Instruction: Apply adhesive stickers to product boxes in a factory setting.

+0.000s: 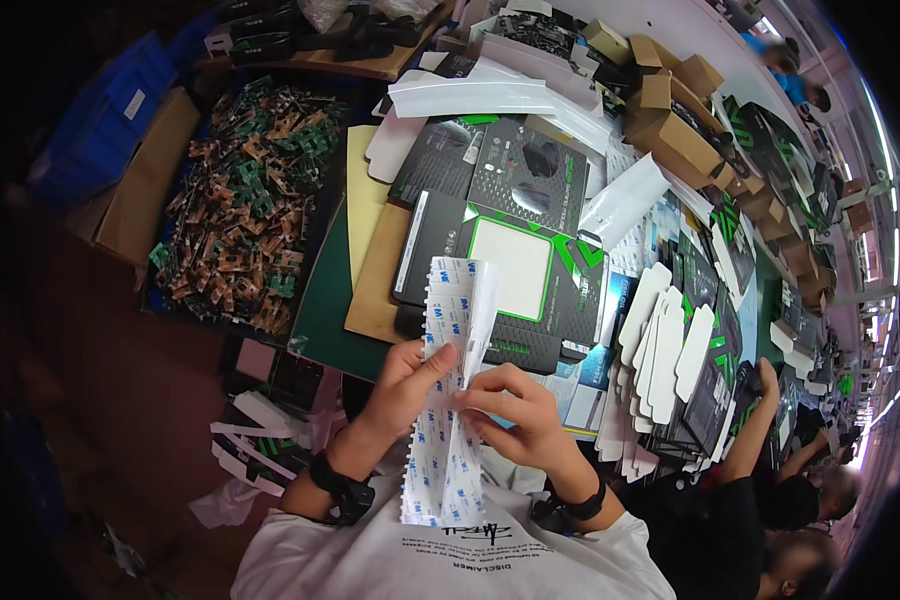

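White adhesive-tape backing strip [448, 400] w/ scalloped left edge and small blue marks, held upright at centre of view, just above person's chest; upper part folds over near top, lower part hangs down over white t-shirt [440, 555]. Left hand [410, 375] pinches strip from left side, thumb + fingers closed on it at mid height. Right hand [515, 410] grips same strip from right, fingertips closed on its edge, hands nearly touching. Black watch/band on each wrist. Behind strip on table: flat black-and-green packaging box [510, 275] w/ white window panel, lying on tan cardboard sheets [375, 260] and a green cutting mat [328, 305]. Left of that, big pile of small green/brown parts [245, 210]. Right of box, fanned stack of white die-cut card inserts [660, 340], more black-green boxes beyond. Brown cartons [675, 135] upper right. Co-worker's arm [755, 420] reaches in at lower right, well apart from the strip.
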`<state>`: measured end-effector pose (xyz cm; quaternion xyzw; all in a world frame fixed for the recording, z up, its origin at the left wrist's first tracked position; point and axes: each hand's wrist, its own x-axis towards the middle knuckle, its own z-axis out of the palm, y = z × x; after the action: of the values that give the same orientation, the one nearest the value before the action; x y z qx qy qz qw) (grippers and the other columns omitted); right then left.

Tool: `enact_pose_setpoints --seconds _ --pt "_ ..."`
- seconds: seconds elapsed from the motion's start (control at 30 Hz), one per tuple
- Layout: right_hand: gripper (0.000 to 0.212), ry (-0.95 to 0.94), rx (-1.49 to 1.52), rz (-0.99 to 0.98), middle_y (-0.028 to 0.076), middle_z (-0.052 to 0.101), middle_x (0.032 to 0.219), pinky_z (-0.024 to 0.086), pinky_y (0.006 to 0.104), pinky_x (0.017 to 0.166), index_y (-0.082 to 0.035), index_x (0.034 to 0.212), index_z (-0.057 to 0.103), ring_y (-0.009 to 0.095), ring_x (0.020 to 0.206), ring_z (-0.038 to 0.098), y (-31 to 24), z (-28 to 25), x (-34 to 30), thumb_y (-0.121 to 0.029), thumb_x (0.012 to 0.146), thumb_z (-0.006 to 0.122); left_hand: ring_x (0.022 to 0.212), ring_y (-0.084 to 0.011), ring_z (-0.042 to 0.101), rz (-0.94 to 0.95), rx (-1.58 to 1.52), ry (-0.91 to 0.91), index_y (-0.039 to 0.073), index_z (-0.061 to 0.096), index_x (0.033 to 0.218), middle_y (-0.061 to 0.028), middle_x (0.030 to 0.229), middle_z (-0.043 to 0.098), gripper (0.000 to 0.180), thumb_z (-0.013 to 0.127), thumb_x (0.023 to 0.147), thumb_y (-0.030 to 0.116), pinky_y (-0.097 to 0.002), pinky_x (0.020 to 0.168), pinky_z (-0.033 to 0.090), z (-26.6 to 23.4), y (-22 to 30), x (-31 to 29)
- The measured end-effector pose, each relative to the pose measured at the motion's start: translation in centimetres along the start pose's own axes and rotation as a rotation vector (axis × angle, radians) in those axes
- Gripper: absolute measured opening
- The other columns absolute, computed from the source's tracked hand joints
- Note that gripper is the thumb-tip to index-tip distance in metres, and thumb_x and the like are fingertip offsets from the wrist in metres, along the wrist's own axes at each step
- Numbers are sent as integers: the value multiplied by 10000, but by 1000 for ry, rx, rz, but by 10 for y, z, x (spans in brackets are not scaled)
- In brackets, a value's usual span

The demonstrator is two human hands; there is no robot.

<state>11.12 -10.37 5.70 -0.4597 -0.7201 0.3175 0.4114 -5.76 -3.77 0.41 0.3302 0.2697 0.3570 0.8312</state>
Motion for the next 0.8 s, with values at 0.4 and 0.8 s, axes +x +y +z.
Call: enact_pose_setpoints --seconds 0.4,0.8 --pt "256 164 34 1 110 655 853 505 307 639 -3 931 653 220 726 643 6 12 5 -34 717 792 773 -58 626 -28 -66 46 4 660 1044 -25 905 683 261 541 998 232 -218 656 503 2 2 -4" --pt "216 154 137 43 120 675 871 500 303 712 -5 929 650 219 786 650 15 8 -3 9 743 759 756 -69 640 -123 -110 61 2 659 1046 -26 893 682 271 543 995 242 -222 657 513 7 4 0"
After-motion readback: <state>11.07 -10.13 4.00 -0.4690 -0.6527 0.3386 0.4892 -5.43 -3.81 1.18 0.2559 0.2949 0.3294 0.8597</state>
